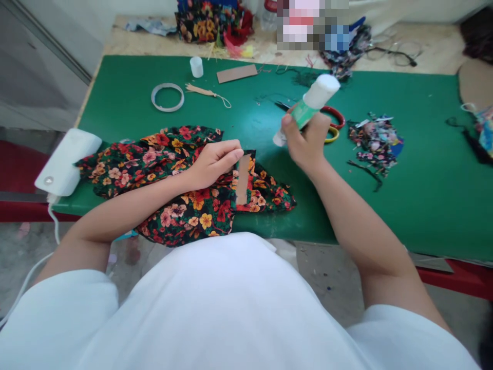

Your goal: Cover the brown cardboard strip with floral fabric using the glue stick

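My right hand (310, 136) is closed around a white and green glue stick (307, 110), held tilted above the mat. Dark floral fabric (185, 198) lies bunched across the front of the mat. My left hand (215, 163) rests on it with curled fingers, gripping its edge. Just right of those fingers, a strip of brown cardboard (243, 180) lies on the fabric, with cloth around its edges. Behind my right hand are scissors (334, 118) with red and yellow handles, partly hidden. A small white cap (196, 67) stands toward the back.
On the green mat (423, 205) are a tape ring (167, 97), a tan tassel (202, 91), another cardboard strip (236, 73) and a heap of fabric scraps (375, 141). A white corded box (67, 162) sits at the left edge. Eyeglasses (393, 53) lie at the back.
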`<state>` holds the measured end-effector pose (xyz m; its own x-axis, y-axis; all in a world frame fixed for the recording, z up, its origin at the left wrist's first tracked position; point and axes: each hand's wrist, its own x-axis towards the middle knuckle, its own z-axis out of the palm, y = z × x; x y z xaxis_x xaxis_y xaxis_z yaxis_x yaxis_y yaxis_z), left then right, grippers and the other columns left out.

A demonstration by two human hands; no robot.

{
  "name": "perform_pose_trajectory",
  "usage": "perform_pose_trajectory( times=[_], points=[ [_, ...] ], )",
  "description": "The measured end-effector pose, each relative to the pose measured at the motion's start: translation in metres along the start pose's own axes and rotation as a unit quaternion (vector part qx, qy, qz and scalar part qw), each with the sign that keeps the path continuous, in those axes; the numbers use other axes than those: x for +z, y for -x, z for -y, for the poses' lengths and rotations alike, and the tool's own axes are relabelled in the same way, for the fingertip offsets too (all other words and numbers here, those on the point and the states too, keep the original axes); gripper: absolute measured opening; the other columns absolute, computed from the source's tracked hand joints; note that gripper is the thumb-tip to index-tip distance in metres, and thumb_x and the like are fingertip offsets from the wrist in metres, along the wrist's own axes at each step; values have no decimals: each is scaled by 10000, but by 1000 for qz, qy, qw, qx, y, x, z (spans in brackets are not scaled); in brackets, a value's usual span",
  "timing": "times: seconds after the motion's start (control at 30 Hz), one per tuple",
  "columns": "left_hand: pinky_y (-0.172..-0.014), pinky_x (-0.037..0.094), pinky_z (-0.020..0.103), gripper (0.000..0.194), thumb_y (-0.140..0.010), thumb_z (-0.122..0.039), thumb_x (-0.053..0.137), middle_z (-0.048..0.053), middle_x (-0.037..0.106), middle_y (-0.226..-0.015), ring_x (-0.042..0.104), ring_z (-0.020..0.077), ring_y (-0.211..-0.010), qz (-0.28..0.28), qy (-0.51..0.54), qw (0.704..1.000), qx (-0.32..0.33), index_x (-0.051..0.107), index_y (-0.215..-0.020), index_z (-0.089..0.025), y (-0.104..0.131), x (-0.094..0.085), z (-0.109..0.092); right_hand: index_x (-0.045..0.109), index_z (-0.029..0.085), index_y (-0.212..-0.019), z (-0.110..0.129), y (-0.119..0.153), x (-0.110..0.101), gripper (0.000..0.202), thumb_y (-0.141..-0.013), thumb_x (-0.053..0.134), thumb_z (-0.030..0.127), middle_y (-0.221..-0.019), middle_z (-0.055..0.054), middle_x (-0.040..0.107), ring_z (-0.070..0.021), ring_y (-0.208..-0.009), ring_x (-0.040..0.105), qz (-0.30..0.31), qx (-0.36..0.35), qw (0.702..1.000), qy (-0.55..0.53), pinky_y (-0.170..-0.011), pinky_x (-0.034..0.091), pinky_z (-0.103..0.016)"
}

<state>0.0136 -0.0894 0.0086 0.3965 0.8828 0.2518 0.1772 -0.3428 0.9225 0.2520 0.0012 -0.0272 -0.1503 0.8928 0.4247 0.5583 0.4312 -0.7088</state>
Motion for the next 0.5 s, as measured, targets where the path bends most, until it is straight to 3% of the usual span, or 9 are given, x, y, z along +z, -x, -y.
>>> perform_pose_trajectory(
  times=[0.07,0.3,0.5],
  points=[
    [-475,296,222,632,-942,-798,500,-89,284,-546,295,57,-461,-13,49,998,-32,403,-706,-220,1,2,2,447,292,-750,-11,-11,-5,557,-929,524,814,-735,-46,559,-238,-756,553,-31,11,998,46,-821,449,-458],
    [-408,190,211,695,-797,-867,642,-105,324,-496,273,37,-393,-54,151,980,-118,363,-709,-237,-4,4,2,405,285,-866,-24,-32,-20,435,-926,674,622,-867,-77,594,-273,-936,563,-14,25,993,113,-878,407,-422],
    [-412,222,185,701,-741,-863,697,-105,413,-479,324,31,-393,-63,195,962,-180,395,-727,-230,-4,6,2,459,270,-919,-33,-36,-19,477,-858,778,620,-800,-42,606,-233,-822,551,6,55,994,96,-800,405,-387]
  ],
)
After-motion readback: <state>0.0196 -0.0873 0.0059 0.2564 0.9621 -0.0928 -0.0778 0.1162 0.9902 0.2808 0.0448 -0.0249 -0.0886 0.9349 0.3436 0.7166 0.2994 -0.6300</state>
